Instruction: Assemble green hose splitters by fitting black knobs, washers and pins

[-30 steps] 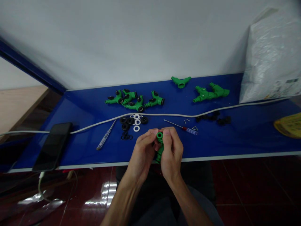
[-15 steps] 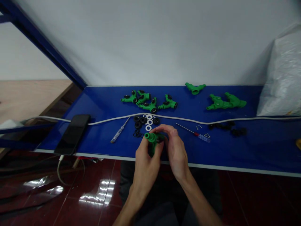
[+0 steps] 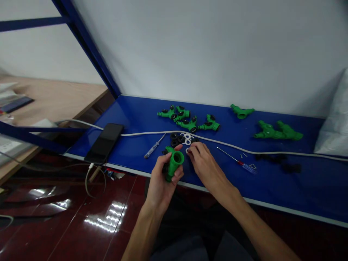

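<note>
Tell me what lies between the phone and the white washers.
The head view shows a clear-handled screwdriver after the phone, then black rings close beside the white washers; the pale cable also spans that stretch.

A second ago both my hands were around the green fitting (image 3: 173, 169); now my left hand (image 3: 160, 178) holds it alone. I have turned it, so that its wide round mouth faces up toward me where the narrow spout did before. My right hand (image 3: 208, 165) has come away and gone to the loose washers, its fingertips at a white washer (image 3: 187, 150). My view has swung left, bringing in more of the wooden tabletop (image 3: 62, 95) and cutting off most of the white bag (image 3: 333, 132).
</note>
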A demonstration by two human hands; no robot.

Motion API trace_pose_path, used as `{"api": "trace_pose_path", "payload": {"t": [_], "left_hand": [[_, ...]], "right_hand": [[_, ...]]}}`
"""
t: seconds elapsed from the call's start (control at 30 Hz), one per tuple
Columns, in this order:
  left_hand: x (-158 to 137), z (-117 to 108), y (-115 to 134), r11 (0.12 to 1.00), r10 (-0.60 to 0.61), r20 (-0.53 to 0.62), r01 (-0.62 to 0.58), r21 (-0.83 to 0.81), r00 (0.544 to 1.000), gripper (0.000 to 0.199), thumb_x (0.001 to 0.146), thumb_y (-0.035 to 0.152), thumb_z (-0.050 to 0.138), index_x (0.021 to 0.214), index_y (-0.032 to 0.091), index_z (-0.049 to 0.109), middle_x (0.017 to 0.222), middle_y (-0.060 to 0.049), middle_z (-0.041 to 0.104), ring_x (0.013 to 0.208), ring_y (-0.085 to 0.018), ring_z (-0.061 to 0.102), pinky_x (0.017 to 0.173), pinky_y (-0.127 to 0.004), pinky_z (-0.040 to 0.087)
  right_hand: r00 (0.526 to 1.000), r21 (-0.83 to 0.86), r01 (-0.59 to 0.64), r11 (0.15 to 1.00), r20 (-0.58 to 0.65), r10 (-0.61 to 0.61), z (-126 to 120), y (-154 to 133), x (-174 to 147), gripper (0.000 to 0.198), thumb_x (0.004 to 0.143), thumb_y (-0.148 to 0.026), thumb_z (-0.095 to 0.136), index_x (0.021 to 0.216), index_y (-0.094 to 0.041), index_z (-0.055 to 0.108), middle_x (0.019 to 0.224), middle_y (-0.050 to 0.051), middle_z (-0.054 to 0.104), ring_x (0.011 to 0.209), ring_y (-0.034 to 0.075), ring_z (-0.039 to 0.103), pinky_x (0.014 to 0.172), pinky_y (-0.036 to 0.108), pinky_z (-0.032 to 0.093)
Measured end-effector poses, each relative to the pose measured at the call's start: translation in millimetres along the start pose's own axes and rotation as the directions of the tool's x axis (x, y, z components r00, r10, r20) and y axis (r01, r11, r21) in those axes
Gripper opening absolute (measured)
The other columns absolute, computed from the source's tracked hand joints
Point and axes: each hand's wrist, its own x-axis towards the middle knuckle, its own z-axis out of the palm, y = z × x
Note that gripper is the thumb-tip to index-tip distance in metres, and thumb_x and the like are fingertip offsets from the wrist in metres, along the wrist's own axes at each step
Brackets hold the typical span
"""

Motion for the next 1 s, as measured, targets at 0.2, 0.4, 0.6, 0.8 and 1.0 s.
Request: {"api": "trace_pose_path", "payload": {"t": [0.2, 0.4, 0.6, 0.8, 1.0], "left_hand": [[15.5, 14.6, -20.9, 0.977, 0.065, -0.007, -0.062, 0.202, 0.998, 0.041, 0.082, 0.036, 0.076, 0.114, 0.011, 0.07, 0.069, 0.003, 0.053, 0.053, -0.006, 0.046, 0.047, -0.016, 0.035], [28.4, 29.8, -43.1, 0.969, -0.071, 0.072, 0.052, 0.243, 0.995, 0.046, 0.082, 0.037, 0.075, 0.12, 0.011, 0.069, 0.069, 0.003, 0.056, 0.053, -0.006, 0.048, 0.048, -0.016, 0.037], [33.9, 29.4, -44.7, 0.968, -0.129, 0.037, 0.118, 0.22, 0.991, 0.048, 0.081, 0.034, 0.077, 0.123, 0.013, 0.071, 0.075, 0.002, 0.062, 0.054, -0.005, 0.049, 0.045, -0.013, 0.038], [33.5, 28.0, -41.0, 0.959, -0.191, 0.033, 0.179, 0.22, 0.981, 0.049, 0.08, 0.032, 0.078, 0.124, 0.012, 0.071, 0.081, 0.0, 0.065, 0.056, -0.004, 0.051, 0.045, -0.013, 0.04], [34.4, 27.8, -38.7, 0.965, -0.203, 0.069, 0.187, 0.186, 0.977, 0.047, 0.081, 0.032, 0.077, 0.121, 0.009, 0.071, 0.067, 0.004, 0.058, 0.047, -0.003, 0.044, 0.041, -0.013, 0.034]], "right_hand": [[0.888, 0.56, -0.201, 0.804, -0.242, 0.391, -34.2, -4.9, -28.9, 0.006, 0.098, -0.024, 0.061, 0.099, -0.022, 0.066, 0.101, 0.004, 0.071, 0.091, 0.018, 0.071, 0.084, 0.034, 0.059], [0.824, 0.303, 0.005, 0.953, -0.542, 0.167, -38.2, -25.9, -49.4, 0.025, 0.092, -0.005, 0.064, 0.107, -0.023, 0.073, 0.109, 0.005, 0.073, 0.103, 0.018, 0.07, 0.093, 0.034, 0.058], [0.849, 0.133, 0.09, 0.987, -0.529, -0.006, -28.0, -16.9, -54.0, 0.051, 0.09, 0.0, 0.064, 0.134, -0.026, 0.065, 0.122, 0.008, 0.074, 0.116, 0.024, 0.066, 0.096, 0.045, 0.058], [0.886, 0.037, 0.099, 0.994, -0.458, -0.071, -34.8, -7.0, -59.2, 0.048, 0.088, -0.01, 0.069, 0.134, -0.024, 0.065, 0.124, 0.008, 0.074, 0.119, 0.028, 0.063, 0.098, 0.052, 0.053], [0.916, 0.103, 0.12, 0.987, -0.396, -0.069, -48.6, -2.7, -50.4, 0.039, 0.09, -0.011, 0.063, 0.126, -0.027, 0.069, 0.121, 0.004, 0.076, 0.123, 0.029, 0.06, 0.102, 0.056, 0.051]]}}
